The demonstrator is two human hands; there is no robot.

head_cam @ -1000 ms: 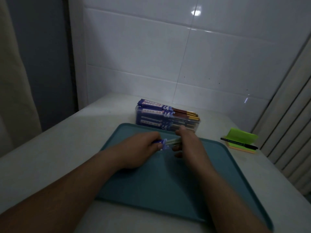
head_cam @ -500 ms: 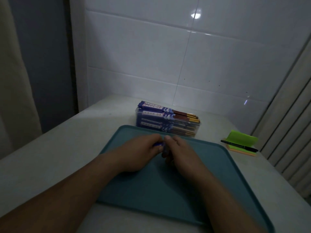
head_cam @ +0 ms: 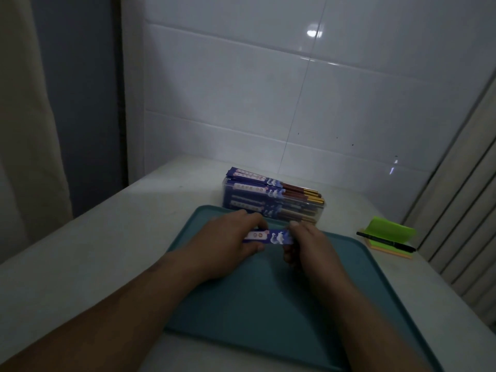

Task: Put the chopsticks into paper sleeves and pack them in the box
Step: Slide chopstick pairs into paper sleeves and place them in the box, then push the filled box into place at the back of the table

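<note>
left hand (head_cam: 228,242) and right hand (head_cam: 308,245) both pinch blue sleeve (head_cam: 268,236) above tray (head_cam: 241,304); box (head_cam: 271,202) at 12 o'clock

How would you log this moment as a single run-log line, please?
step: sleeving | left hand: grips paper sleeve | right hand: pinches its right end | box: holds sleeved pairs, behind tray

Your pale table (head_cam: 88,259) carries a teal tray (head_cam: 241,304), a clear chopstick box (head_cam: 271,202) just behind it, and seemingly sticky notes (head_cam: 389,232) at right.
</note>
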